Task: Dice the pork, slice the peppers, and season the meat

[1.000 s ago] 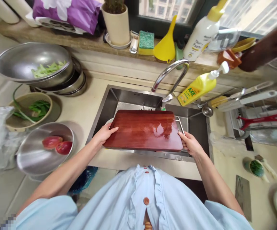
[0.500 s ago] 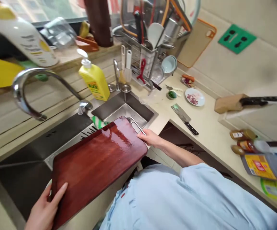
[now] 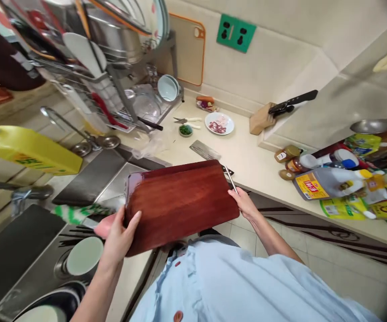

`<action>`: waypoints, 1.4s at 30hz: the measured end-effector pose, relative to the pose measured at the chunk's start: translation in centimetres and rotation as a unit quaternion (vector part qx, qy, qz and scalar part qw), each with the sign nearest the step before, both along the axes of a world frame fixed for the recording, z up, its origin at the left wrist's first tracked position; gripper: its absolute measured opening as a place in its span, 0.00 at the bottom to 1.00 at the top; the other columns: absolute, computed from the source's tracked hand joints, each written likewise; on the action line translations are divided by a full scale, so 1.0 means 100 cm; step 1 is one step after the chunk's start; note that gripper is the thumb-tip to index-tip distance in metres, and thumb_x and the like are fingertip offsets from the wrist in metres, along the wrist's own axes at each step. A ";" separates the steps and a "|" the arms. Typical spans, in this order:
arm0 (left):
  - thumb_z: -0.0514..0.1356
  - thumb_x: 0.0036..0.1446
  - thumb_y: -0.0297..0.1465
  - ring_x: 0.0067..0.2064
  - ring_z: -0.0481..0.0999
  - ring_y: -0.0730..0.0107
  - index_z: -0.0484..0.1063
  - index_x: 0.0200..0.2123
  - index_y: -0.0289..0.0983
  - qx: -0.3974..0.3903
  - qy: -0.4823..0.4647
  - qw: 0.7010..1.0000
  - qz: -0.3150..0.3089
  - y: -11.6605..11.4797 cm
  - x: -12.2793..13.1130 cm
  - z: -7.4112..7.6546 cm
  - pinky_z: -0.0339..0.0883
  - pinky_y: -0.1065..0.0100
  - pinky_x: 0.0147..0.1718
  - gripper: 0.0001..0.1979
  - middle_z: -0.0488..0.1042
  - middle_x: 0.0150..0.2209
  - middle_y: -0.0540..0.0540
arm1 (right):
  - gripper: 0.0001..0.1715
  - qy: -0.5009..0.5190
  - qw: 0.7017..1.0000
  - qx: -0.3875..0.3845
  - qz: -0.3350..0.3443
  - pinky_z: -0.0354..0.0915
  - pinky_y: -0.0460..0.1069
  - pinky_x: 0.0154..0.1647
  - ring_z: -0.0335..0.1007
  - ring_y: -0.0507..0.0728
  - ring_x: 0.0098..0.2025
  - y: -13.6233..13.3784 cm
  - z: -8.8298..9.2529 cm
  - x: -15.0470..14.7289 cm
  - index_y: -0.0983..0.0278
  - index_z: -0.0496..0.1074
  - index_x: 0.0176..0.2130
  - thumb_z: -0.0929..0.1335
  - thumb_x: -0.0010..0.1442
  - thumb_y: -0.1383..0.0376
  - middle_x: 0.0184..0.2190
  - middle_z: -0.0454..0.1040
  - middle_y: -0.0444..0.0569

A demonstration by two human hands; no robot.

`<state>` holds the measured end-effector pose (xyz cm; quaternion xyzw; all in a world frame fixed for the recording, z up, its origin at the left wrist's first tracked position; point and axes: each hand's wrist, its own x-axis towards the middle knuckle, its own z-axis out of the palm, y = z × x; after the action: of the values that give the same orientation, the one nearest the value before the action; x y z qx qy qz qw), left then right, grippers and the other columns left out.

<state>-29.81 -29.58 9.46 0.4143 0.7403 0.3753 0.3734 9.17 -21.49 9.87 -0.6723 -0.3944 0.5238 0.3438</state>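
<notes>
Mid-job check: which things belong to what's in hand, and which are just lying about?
In hand: left hand; right hand; reddish-brown rectangular wooden board.

Apparently just lying about: yellow plastic bottle; pale wooden knife block; orange-edged beige rectangular panel.

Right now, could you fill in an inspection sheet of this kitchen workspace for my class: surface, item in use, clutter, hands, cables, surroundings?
Surface: pale counter, with several things lying on it.
Item in use: board, reddish-brown, held in front of the body; its far left corner looks glossy.
Clutter: cleaver just beyond the board, its handle partly hidden; plate of chopped pieces; carrot; bottles to the right.
Hands: left hand grips the board's left edge, thumb on top; right hand holds its right end, at the metal handle.
Cables: nothing seen.
Surroundings: sink at left, with bowls inside; knife block by the wall; green socket plate above.
</notes>
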 end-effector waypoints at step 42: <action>0.63 0.52 0.34 0.50 0.64 0.51 0.75 0.47 0.40 0.137 0.303 0.656 -0.678 0.295 0.270 -0.057 0.56 0.56 0.45 0.17 0.71 0.50 0.39 | 0.23 0.134 0.830 -0.101 -0.532 0.73 0.47 0.29 0.77 0.57 0.33 -0.093 -0.033 0.186 0.63 0.75 0.35 0.78 0.38 0.57 0.34 0.80 0.47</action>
<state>-2.77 -0.12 3.74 0.9382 0.2666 -0.0309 0.2186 27.80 -30.80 6.54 -0.7320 0.1290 0.3822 0.5490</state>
